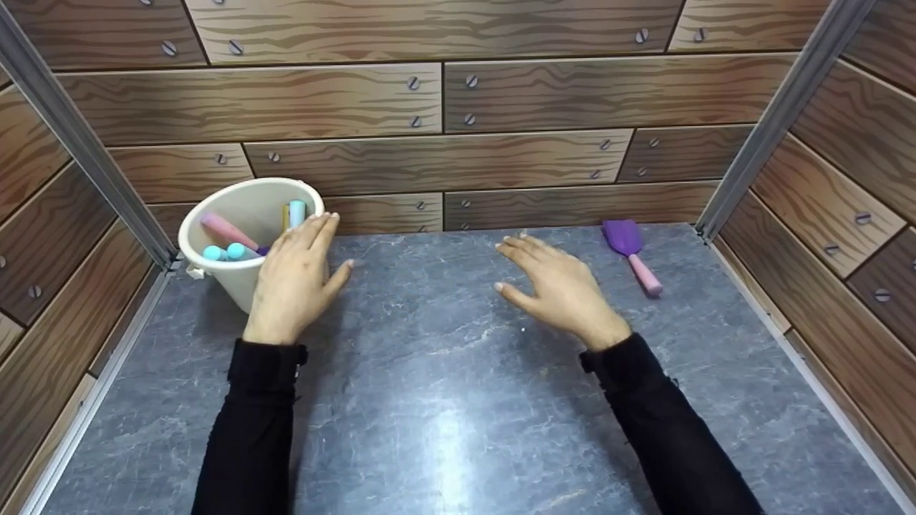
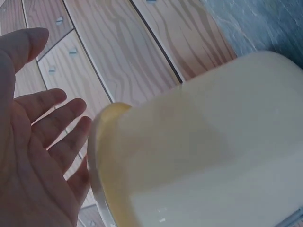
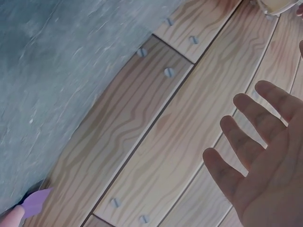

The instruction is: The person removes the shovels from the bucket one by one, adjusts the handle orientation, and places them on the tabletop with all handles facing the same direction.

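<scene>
A cream bucket [image 1: 240, 286] stands at the back left of the grey surface, holding several utensils with pink and light-blue handles [image 1: 236, 252]. My left hand [image 1: 293, 275] is beside the bucket's right rim with its fingers straight and nothing in them; in the left wrist view the fingertips come close to the rim [image 2: 102, 161], and contact is hard to tell. My right hand [image 1: 558, 286] hovers over the right half, fingers extended and holding nothing. To its right lies a purple spatula [image 1: 624, 236] with a pink handle [image 1: 645, 276], apart from the hand.
Wood-patterned panels [image 1: 343, 104] wall in the back and both sides. Grey metal strips [image 1: 780, 107] run up the corners. The surface [image 1: 429, 343] is a grey marbled sheet with a bright glare toward the front.
</scene>
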Demonstrator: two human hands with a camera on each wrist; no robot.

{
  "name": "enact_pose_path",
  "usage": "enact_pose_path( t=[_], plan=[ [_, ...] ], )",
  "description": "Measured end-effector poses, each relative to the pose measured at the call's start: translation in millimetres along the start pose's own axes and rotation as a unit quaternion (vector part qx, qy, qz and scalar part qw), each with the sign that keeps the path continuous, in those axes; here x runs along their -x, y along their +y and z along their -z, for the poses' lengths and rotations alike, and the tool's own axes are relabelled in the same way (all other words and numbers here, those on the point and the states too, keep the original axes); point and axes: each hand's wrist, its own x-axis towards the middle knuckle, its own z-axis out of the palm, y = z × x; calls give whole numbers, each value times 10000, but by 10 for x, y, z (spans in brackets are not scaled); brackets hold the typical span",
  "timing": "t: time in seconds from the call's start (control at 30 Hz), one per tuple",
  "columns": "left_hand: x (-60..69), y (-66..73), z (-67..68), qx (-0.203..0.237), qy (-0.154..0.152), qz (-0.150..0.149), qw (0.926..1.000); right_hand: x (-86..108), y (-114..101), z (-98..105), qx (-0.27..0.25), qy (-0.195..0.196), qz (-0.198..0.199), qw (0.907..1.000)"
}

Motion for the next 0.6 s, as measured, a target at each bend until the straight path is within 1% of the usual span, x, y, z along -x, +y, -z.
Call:
enact_pose_path(
  t=[0.17, 0.3, 0.4, 0.5, 0.6],
  plan=[
    [18, -47, 35, 65, 159, 341, 9993, 28, -92, 16, -41, -28, 134, 9999],
    [5, -63, 46, 146, 416, 536, 9976, 50, -133, 28, -24, -7, 233, 9997],
    [13, -84, 65, 180, 660, 676, 9954, 58, -173, 41, -24, -66, 301, 9995],
    [49, -114, 97, 107, 855, 749, 9935, 62, -211, 53, -56, -109, 357, 9993],
    [84, -148, 128, -27, 968, 667, 9931, 66, -243, 66, -49, -83, 399, 9992]
  ],
)
